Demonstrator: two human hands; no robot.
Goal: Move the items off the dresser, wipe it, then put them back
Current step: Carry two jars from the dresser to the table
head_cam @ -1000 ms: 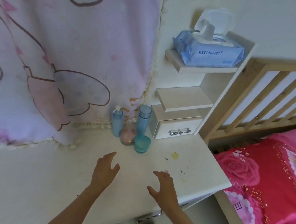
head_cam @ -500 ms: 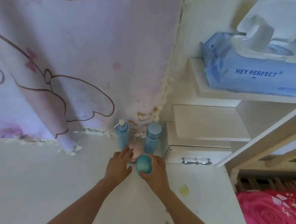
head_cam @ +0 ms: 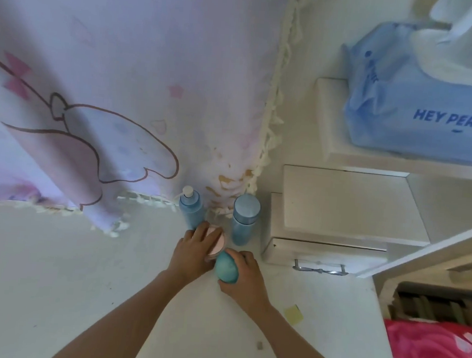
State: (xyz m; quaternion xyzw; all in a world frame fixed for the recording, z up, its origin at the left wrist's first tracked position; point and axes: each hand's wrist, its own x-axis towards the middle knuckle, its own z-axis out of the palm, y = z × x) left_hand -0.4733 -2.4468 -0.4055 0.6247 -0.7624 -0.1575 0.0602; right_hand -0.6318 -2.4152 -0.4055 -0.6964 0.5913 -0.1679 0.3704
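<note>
Clearing just starts: my left hand point(head_cam: 193, 255) grips the pink jar point(head_cam: 218, 241), my right hand point(head_cam: 247, 281) the teal jar point(head_cam: 226, 268); both blue bottles point(head_cam: 244, 218) stand on the unwiped dresser point(head_cam: 82, 280).

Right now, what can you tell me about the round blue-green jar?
The blue-green jar is small and round, with a smooth matte top that looks like plastic. Its lid is on. The right hand grips it, fingers curled round its right side. It sits right beside the pink jar that the left hand holds, in front of the capped blue bottle, over the white dresser top. Whether it is lifted cannot be told.
</note>
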